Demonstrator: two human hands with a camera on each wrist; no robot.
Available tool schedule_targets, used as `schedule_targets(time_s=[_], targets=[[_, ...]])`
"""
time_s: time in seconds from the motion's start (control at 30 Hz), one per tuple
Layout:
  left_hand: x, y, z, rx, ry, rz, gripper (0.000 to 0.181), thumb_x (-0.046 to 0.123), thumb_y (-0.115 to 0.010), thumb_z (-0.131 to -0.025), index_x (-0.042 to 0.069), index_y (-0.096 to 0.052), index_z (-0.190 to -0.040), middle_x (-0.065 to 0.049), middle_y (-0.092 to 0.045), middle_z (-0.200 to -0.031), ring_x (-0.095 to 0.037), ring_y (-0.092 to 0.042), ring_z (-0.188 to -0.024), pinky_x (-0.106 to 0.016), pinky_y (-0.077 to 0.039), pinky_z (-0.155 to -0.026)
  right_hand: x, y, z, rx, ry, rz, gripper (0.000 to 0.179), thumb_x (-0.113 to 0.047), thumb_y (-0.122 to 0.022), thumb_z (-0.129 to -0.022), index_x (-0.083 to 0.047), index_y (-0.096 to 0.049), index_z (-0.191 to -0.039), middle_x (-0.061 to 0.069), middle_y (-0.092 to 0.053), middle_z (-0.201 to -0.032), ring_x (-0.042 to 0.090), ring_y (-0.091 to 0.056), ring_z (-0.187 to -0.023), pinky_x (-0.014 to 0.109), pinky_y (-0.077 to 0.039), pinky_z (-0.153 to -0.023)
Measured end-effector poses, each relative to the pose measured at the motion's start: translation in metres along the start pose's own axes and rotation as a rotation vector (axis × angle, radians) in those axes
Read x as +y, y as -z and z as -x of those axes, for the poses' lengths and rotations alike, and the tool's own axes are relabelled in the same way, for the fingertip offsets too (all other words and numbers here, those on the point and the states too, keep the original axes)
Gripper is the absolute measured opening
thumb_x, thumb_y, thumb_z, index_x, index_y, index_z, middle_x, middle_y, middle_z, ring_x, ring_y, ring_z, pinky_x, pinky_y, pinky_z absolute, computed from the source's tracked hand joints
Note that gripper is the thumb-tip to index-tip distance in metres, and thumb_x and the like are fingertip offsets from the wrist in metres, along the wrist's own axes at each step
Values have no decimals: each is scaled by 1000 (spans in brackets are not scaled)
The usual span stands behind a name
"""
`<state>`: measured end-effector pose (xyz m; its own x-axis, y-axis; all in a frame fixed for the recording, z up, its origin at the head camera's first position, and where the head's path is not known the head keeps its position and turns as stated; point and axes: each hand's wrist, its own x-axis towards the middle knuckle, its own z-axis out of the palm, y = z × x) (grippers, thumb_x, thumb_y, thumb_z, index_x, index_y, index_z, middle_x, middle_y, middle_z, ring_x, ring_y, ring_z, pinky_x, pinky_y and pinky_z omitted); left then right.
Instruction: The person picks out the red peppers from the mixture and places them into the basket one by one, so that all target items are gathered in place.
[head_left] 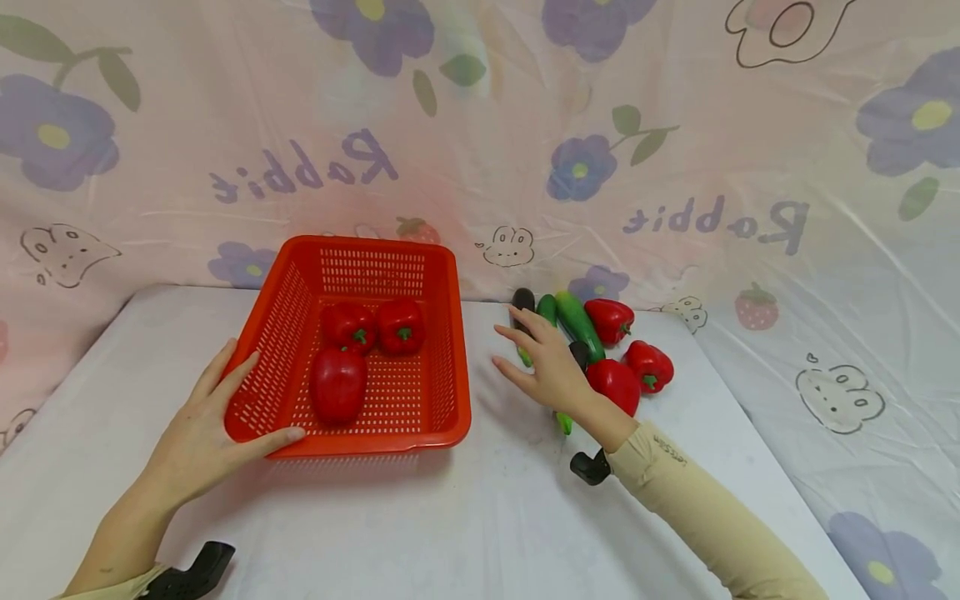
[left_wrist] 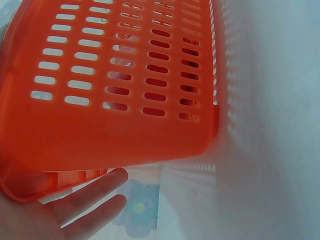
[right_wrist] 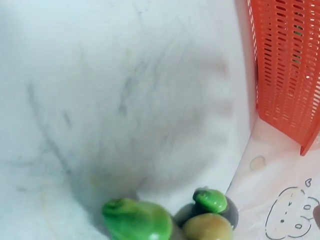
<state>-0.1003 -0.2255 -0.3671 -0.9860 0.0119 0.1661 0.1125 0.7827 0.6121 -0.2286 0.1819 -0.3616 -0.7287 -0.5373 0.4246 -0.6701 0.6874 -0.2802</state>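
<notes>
A red plastic basket (head_left: pixel 455 367) with slotted walls holds three red bell peppers (head_left: pixel 339 386). My left hand (head_left: pixel 197 446) rests on its near left corner, thumb along the front rim and fingers straight over the left rim. In the left wrist view, two straight fingers (left_wrist: pixel 90 200) lie beside the basket's rim. My right hand (head_left: pixel 553 367) hovers with fingers spread above a group of vegetables, holding nothing. Beneath and beside it lie dark eggplants (head_left: pixel 523 298) with green ends, green cucumbers (head_left: pixel 579 323) and three more red bell peppers (head_left: pixel 615 386). The hand partly hides the eggplants.
A white-covered table (head_left: pixel 360 533) carries everything. Behind and beside it hangs a pale printed cloth (head_left: pixel 480 150) with flowers and rabbits. The basket stands left of the vegetables, with a strip of white tabletop between them. Black wrist-worn devices (head_left: pixel 591 468) show at both forearms.
</notes>
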Motion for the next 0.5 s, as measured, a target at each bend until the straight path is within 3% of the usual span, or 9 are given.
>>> schedule_targets(time_s=[0.23,0.5], targets=[[0,0,0,5,-2,2,106,49,-78,-74,11,-20,-154,-9,0,-162,-56,-29,-130,-78,-32,-82,7,1,6,-30,-61,18,50,-30,-70,-86,-14,-59,-132,11,-38,-151,31,-30,-141,61,-26,-111],[0,-1,0,7,-7,7,107,48,-79,-73,11,-20,-154,-8,1,-162,-57,-26,-133,-79,-31,-82,11,4,13,-59,-102,34,51,-31,-70,-86,-14,-58,-133,12,-38,-151,34,-28,-142,59,-25,-109]])
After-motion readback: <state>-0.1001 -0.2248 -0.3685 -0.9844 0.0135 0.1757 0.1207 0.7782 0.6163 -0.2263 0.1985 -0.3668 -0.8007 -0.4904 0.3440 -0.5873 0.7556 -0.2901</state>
